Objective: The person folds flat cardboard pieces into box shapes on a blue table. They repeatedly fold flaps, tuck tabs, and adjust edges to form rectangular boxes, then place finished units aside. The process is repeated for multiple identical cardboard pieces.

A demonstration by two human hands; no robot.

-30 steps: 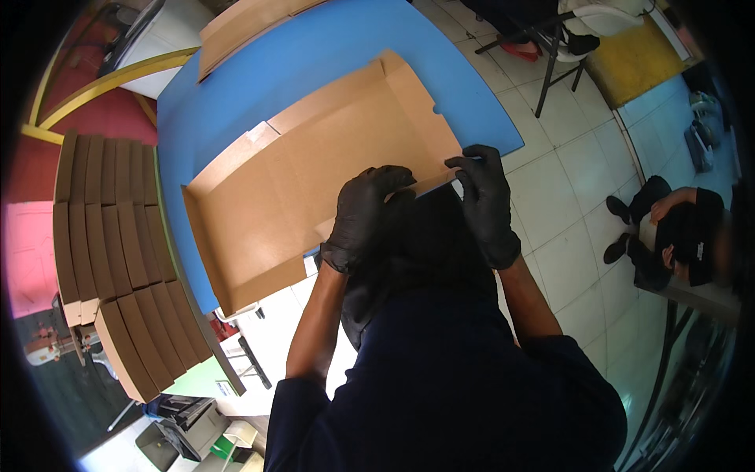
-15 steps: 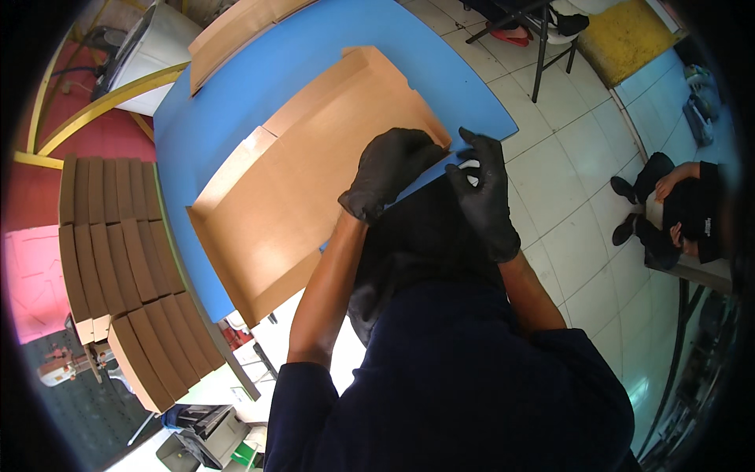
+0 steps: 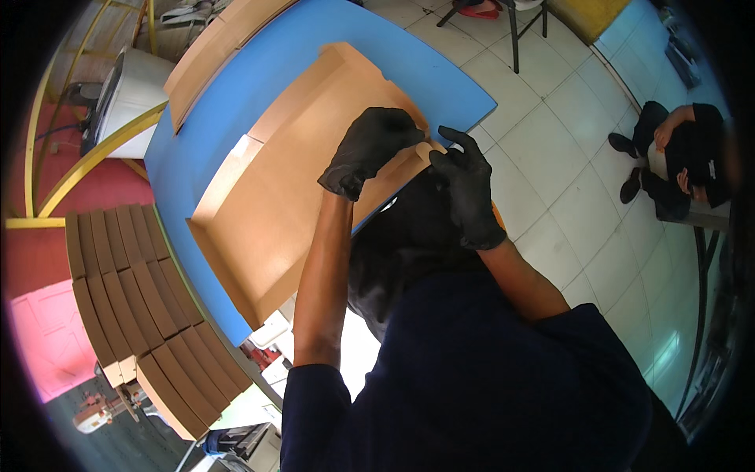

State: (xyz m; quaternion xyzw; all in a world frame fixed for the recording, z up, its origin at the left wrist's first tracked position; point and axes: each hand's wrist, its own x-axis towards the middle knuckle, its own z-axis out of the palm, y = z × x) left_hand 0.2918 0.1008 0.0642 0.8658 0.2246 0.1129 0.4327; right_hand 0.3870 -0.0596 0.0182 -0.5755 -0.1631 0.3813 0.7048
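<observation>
A shallow brown cardboard box [image 3: 283, 181] with raised side walls lies open on a blue table [image 3: 440, 75]. My left hand [image 3: 368, 149], in a black glove, is closed at the box's right corner, with its fingertips pinching the cardboard there. My right hand [image 3: 465, 181], also in a black glove, is at the same corner from the right. Its thumb and forefinger are curled round a small tan cardboard flap [image 3: 425, 149] of the box. The left fingers partly hide the corner.
Several folded brown boxes [image 3: 134, 287] are stacked at the left. Another cardboard piece [image 3: 224, 55] lies at the table's far left edge. A yellow metal frame [image 3: 98, 157] stands beyond it. A seated person [image 3: 684, 157] and a dark-legged chair [image 3: 515, 35] are at the right.
My right hand has come up to the box corner, its thumb now against the flap. My left hand stays at that corner. The whole view has shifted slightly.
</observation>
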